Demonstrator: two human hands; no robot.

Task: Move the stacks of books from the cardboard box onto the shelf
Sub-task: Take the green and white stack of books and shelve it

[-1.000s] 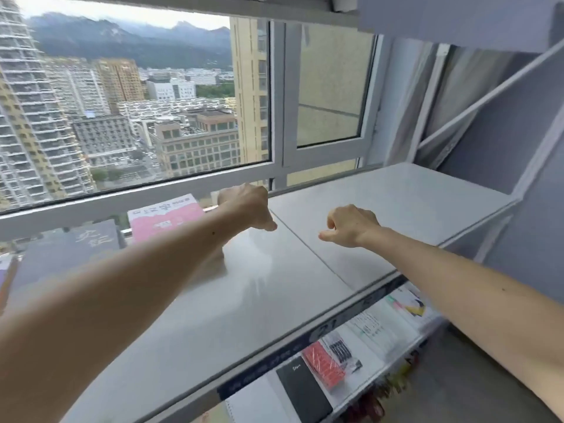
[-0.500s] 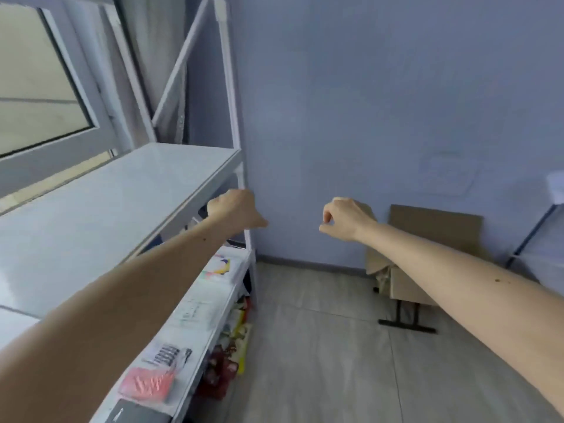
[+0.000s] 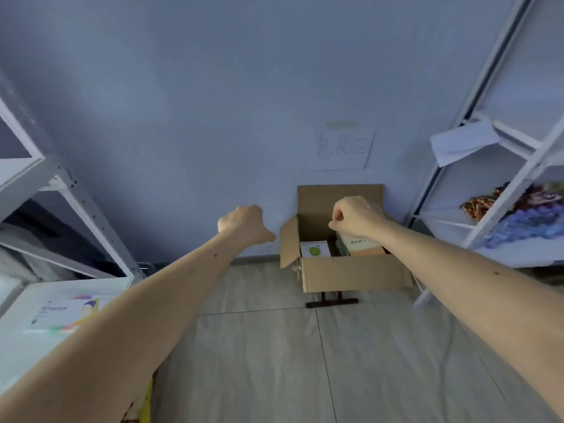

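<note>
Far to the left of the open brown cardboard box [image 3: 351, 274] stands a white metal shelf unit [image 3: 61, 190], and on its lower board lies a white booklet with a colourful cover figure [image 3: 65, 312]. Between that shelf and the box, the person's left hand [image 3: 244, 225] is held out in the air with its fingers curled under into a loose fist, holding nothing. The box sits against the pale blue wall on a small dark-legged stand [image 3: 331, 302] on the grey tiled floor, flaps up. Inside it, toward its left side, lies a white book with a green circle on the cover [image 3: 315, 249], and toward its right a stack of books with a pale top cover and an orange edge [image 3: 364, 246]. The right hand [image 3: 355, 218] hangs in front of the box's back flap, fingers curled, thumb and forefinger pinched together on nothing visible. Above the box a white paper sheet [image 3: 343, 146] is stuck to the wall. Right of the box stands another white shelf unit [image 3: 500, 166] carrying a multicoloured heap [image 3: 522, 209], too blurred to identify.
</note>
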